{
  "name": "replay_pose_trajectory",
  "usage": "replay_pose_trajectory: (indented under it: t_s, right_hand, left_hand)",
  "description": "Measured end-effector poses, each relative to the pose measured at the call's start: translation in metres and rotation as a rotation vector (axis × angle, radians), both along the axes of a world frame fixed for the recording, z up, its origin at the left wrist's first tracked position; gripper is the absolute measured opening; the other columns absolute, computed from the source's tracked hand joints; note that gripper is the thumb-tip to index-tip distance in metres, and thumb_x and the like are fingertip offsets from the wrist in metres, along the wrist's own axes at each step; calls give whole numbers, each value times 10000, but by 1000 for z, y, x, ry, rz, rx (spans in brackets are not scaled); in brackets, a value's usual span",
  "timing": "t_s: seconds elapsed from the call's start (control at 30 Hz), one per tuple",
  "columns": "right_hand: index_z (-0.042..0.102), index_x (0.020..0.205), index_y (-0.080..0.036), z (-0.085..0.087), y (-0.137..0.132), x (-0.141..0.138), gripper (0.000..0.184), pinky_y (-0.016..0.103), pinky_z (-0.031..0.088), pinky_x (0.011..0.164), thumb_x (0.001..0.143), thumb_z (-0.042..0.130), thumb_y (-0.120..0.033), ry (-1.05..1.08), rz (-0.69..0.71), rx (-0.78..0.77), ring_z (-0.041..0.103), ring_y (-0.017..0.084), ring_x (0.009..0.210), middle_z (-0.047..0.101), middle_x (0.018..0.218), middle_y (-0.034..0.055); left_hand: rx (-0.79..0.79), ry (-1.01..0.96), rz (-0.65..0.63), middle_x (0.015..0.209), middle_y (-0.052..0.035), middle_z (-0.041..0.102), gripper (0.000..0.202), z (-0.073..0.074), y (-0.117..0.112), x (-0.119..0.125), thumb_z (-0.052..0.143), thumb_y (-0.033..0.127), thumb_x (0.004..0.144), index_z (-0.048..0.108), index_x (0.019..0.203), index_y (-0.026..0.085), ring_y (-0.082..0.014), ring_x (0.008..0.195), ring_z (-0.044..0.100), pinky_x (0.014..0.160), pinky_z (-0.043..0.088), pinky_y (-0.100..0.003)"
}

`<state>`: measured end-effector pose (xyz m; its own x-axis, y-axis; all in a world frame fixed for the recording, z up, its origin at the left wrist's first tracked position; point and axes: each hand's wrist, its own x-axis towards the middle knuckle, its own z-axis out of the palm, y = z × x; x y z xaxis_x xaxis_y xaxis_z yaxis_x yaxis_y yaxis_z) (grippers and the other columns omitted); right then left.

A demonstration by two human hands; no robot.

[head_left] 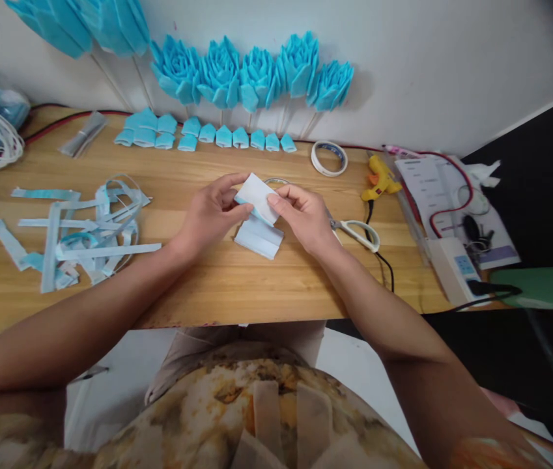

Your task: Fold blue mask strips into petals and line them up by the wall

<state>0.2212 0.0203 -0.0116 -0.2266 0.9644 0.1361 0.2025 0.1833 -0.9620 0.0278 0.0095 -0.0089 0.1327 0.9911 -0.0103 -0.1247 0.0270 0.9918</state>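
Between my two hands is a small white-and-light-blue fabric piece (256, 195), raised a little over the table. My left hand (210, 212) pinches its left side, thumb on the near edge. On the right side my right hand (305, 212) grips it between thumb and fingers. Below it a second pale fabric piece (259, 240) lies on the wood. White-handled scissors (361, 236) rest beside my right wrist, their blades partly hidden by the hand. Behind my hands, part of a round rim shows; I cannot make out what it belongs to.
Cut strips (100, 251) lie heaped at the left. Blue folded pieces (224, 137) line the back, below blue fabric flowers (222, 71) on sticks. A tape roll (329, 159), yellow glue gun (380, 177) and white power strip (452, 270) are at the right, with cables.
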Motion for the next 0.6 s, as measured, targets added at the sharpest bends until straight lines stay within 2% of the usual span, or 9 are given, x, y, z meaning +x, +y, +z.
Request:
replay_pose_trajectory:
  t_s: [0.13,0.2,0.3,0.37,0.47,0.6]
  right_hand:
    - [651,812,-214,0,0,1,369,271,437,624,870,670,-579,-24,6,15,535,125,686,624,743,-14]
    - [687,963,-226,2,-1,1,360,288,489,694,866,681,-572,-37,63,20,605,153,799,694,899,8]
    - [664,1215,-258,5,-3,1,496,340,535,827,810,759,-528,-104,138,53,649,213,1012,714,1182,38]
    - [650,1266,-262,7,-4,0,520,370,537,889,794,774,-441,-156,131,97,643,238,1084,700,1263,47]
    - [642,1291,-265,6,-4,-1,486,380,542,885,813,710,-318,-190,99,116,649,236,1064,703,1271,44]
    - [631,1309,-282,1,-3,0,488,364,550,800,824,689,-304,-202,88,78,653,209,907,731,1142,26]
  left_hand:
    - [-31,-3,-10,887,-24,743,555,-1,0,-1,816,154,722,661,1255,176,-184,850,699,776,553,-291]
    - [-30,-9,-8,919,-36,746,564,-1,0,-1,815,157,720,654,1261,172,-197,905,700,810,550,-299]
    - [-17,-22,-3,959,-49,748,541,0,0,0,801,152,726,657,1247,168,-212,970,698,840,546,-302]
    - [-16,-24,-1,969,-50,747,533,0,0,0,798,147,728,661,1242,170,-215,983,698,843,549,-304]
    - [-13,-26,-4,944,-39,744,516,0,0,-1,804,153,741,672,1239,192,-217,953,706,818,563,-311]
    - [-8,-29,31,812,-16,719,452,3,-1,-3,812,189,786,699,1222,210,-230,894,726,794,571,-331]
